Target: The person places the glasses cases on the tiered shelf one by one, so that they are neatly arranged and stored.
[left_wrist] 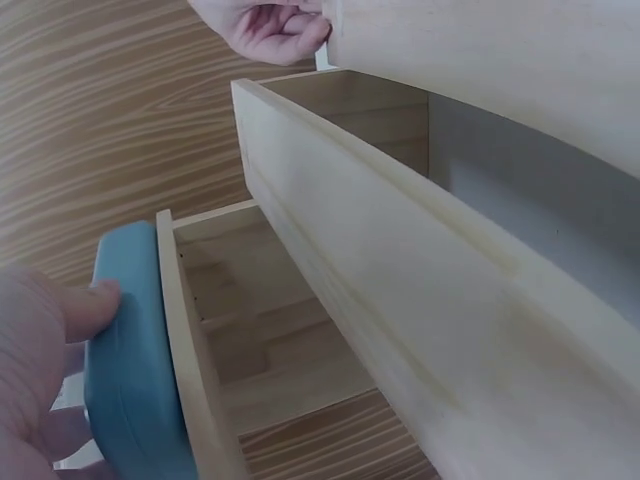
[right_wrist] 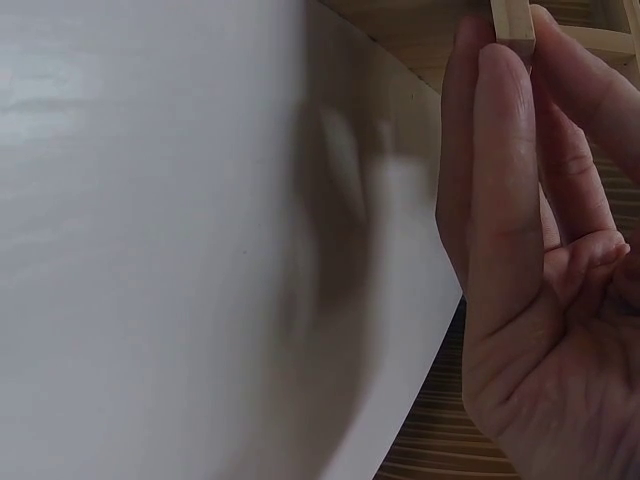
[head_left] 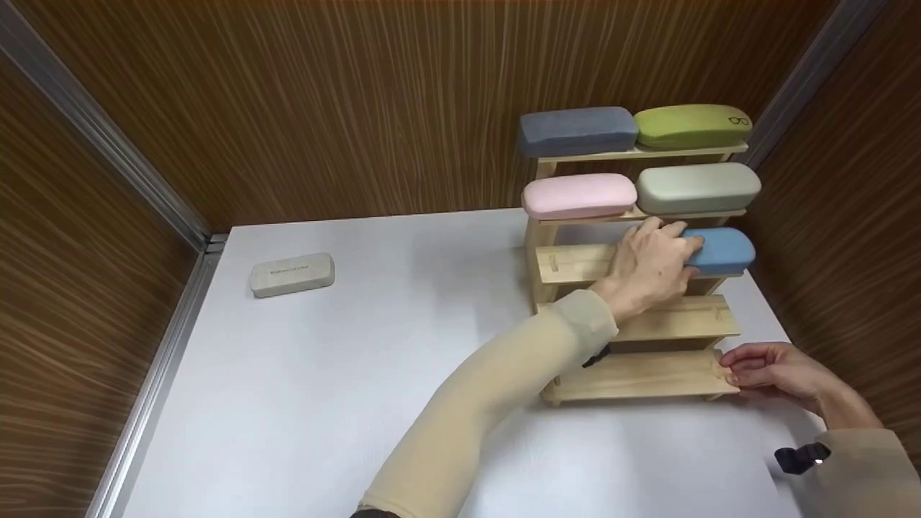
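Note:
A blue glasses case (head_left: pixel 725 250) lies at the right end of the middle step of a wooden display rack (head_left: pixel 640 374). My left hand (head_left: pixel 651 262) grips its left end, reaching across the lower steps. The left wrist view shows the thumb on one face of the blue case (left_wrist: pixel 135 350) and the other fingers round it, close against the shelf board. Down at the lowest step, my right hand (head_left: pixel 788 374) pinches the board's right end. In the right wrist view that hand (right_wrist: pixel 530 270) has the board's corner (right_wrist: pixel 514 25) between thumb and fingers.
On the top step sit a slate-blue case (head_left: pixel 579 132) and a lime-green case (head_left: pixel 691 126). Below them are a pink case (head_left: pixel 579 196) and a pale green case (head_left: pixel 698 188). An off-white case (head_left: pixel 293 275) lies on the white table (head_left: pixel 345 381) at left. Wood-grain walls (head_left: pixel 360 108) enclose the table.

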Demonstrator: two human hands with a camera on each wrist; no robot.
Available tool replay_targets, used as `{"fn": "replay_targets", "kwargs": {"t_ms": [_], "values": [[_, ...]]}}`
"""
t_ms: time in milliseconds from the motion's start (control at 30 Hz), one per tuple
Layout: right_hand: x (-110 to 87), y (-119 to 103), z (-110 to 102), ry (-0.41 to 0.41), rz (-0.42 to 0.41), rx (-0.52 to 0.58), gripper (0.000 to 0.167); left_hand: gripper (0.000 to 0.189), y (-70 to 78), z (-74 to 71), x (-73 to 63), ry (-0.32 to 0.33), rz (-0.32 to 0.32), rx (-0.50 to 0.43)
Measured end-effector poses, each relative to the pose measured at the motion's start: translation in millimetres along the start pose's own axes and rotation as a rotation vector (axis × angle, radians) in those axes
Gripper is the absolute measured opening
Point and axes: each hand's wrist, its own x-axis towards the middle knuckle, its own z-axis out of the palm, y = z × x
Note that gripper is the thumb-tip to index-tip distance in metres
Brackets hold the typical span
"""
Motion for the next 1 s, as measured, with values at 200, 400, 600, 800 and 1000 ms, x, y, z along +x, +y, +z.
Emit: {"fn": "replay_targets", "kwargs": {"t_ms": [200, 400, 600, 800, 1000], "values": [[-1.9, 1, -1, 0.007, 0.002, 0.008, 0.038, 0.039, -6.3, -5.0, -5.3, 0.034, 0.050, -0.019], [-1.6, 2, -2, 0.021, 0.007, -0.002, 0.038, 0.045, -19.1, -7.9, -12.2, 0.016, 0.060, -0.058], [0.6, 2, -3, -0.001, -0.012, 0.035, 0.040, 0.046, -41.7, -10.8, -23.8, 0.039, 0.075, -0.106], [1.6, 2, -2, -0.045, -0.042, 0.090, 0.044, 0.043, -66.9, -16.2, -42.1, 0.151, 0.083, -0.203], [0.9, 0, -3, -0.038, -0.043, 0.066, 0.043, 0.040, -89.1, -21.7, -56.0, 0.186, 0.081, -0.257]]}}
